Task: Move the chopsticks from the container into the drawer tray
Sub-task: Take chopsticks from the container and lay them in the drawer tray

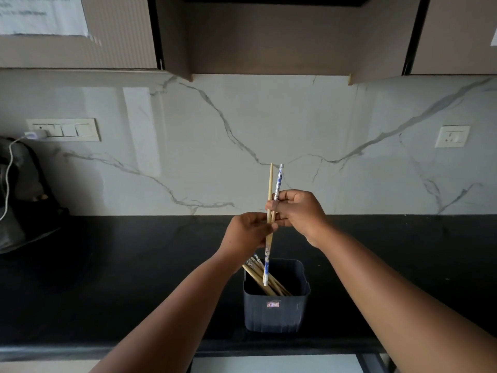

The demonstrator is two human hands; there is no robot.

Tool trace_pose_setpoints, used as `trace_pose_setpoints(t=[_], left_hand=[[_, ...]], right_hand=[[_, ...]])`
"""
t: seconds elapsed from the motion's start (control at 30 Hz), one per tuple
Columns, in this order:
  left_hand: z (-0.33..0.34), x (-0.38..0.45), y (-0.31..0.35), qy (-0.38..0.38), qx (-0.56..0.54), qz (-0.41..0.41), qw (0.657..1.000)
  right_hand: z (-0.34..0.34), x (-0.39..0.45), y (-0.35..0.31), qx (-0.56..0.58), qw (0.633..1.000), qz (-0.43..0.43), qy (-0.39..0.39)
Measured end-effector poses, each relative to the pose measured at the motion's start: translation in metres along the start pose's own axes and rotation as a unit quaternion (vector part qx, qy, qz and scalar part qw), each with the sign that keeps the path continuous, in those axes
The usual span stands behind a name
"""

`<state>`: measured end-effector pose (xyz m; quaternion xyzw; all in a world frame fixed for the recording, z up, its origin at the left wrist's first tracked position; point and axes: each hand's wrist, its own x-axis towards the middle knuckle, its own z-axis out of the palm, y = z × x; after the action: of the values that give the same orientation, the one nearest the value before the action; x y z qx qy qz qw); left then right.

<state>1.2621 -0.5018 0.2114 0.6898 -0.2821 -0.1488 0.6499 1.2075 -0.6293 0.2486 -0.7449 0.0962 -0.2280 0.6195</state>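
A dark grey square container point(275, 310) stands on the black counter near its front edge, with several wooden chopsticks point(265, 279) leaning inside it. Above it, my left hand point(246, 235) and my right hand point(298, 211) meet and hold two upright chopsticks together: a plain wooden chopstick point(269, 184) and a white chopstick with a blue pattern point(278, 181). The patterned one's lower end hangs just over the container's mouth. A pale strip of the drawer point(277, 363) shows below the counter edge; its tray is hidden.
The black counter point(121, 278) runs along a white marble backsplash. A dark bag point(21, 200) with a white cable sits at far left under a switch panel point(64, 129). A wall socket point(452, 136) is at right. Upper cabinets hang overhead.
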Motion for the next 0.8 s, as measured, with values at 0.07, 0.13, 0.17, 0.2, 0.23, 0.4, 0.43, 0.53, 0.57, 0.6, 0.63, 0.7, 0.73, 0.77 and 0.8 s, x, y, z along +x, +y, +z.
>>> trace_pose_setpoints(t=[0.07,0.13,0.17,0.2,0.23,0.4,0.43,0.53,0.57,0.6,0.63,0.7,0.73,0.77,0.8], left_hand=[[0.001,-0.002,-0.001,0.005,-0.006,-0.007,1.0],[0.0,-0.003,0.0,0.01,-0.031,-0.02,0.999],[0.0,-0.003,0.0,0.014,-0.044,-0.026,0.999],[-0.002,-0.002,0.001,0.017,-0.056,-0.031,0.998],[-0.004,-0.001,0.0,0.02,-0.065,-0.035,0.997],[-0.015,0.002,0.002,0.006,-0.128,-0.074,0.989],[-0.016,0.003,0.003,0.001,-0.139,-0.082,0.987],[-0.016,0.002,0.003,-0.024,-0.181,-0.101,0.978],[-0.015,0.002,0.003,-0.032,-0.193,-0.104,0.975],[-0.015,0.002,0.003,-0.04,-0.204,-0.106,0.972],[-0.015,0.002,0.003,-0.047,-0.211,-0.109,0.97],[-0.016,0.002,0.002,-0.058,-0.224,-0.119,0.966],[-0.017,0.002,0.001,-0.063,-0.23,-0.123,0.963],[-0.017,0.003,-0.001,-0.066,-0.236,-0.126,0.961],[-0.017,0.004,-0.002,-0.069,-0.24,-0.129,0.96]], right_hand=[[0.001,-0.002,0.002,0.007,1.0,0.008,-0.003],[0.0,-0.003,0.0,0.012,1.0,0.014,-0.007],[-0.002,-0.003,-0.002,0.005,1.0,0.016,-0.005],[-0.005,-0.002,-0.005,-0.006,1.0,0.014,-0.002],[-0.009,-0.001,-0.01,-0.015,1.0,0.009,0.003],[-0.029,0.002,-0.044,0.005,0.995,-0.1,-0.022],[-0.03,0.001,-0.047,-0.018,0.989,-0.139,-0.037],[-0.03,-0.007,-0.04,-0.22,0.922,-0.313,-0.068],[-0.031,-0.009,-0.031,-0.315,0.864,-0.385,-0.073],[-0.033,-0.01,-0.021,-0.398,0.796,-0.448,-0.079],[-0.036,-0.011,-0.01,-0.458,0.734,-0.494,-0.086],[-0.039,-0.013,0.015,-0.514,0.659,-0.542,-0.091],[-0.041,-0.016,0.026,-0.524,0.642,-0.554,-0.088],[-0.042,-0.017,0.035,-0.527,0.634,-0.56,-0.083],[-0.043,-0.018,0.043,-0.526,0.631,-0.565,-0.074]])
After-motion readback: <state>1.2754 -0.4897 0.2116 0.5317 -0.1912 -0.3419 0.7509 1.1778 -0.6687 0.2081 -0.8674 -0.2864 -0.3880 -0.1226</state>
